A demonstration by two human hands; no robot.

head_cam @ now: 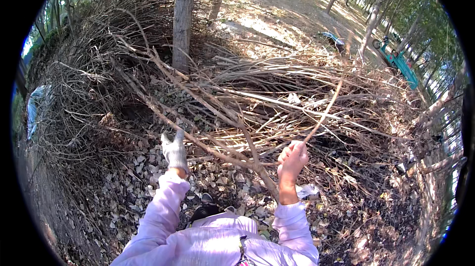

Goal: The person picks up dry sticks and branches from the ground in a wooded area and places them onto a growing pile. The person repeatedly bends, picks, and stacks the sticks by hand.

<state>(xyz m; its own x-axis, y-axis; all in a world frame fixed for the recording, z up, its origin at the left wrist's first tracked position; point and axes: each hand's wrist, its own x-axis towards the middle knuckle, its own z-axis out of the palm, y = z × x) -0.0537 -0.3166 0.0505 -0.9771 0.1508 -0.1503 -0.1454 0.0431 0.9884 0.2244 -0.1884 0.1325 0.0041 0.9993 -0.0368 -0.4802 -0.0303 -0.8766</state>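
Note:
My left hand (174, 151), in a pale knitted work glove, is raised over the leaf litter. Its thumb and fingers stand apart with nothing between them, just left of a forked dry branch (219, 153). My bare right hand (293, 158) is closed around the lower end of a thin stick (326, 110), which slants up and away to the right. The forked branch passes between my arms, its thick end by my right forearm and its limbs reaching up left. Beyond it lies a pile of cut branches (267, 77).
A tree trunk (182, 21) rises behind the forked branch. A tall brushwood heap (96, 65) fills the left. White plastic (307, 190) lies beside my right wrist. A green cargo tricycle (400, 64) is at far right, with a blue-and-white item (333, 38) nearer.

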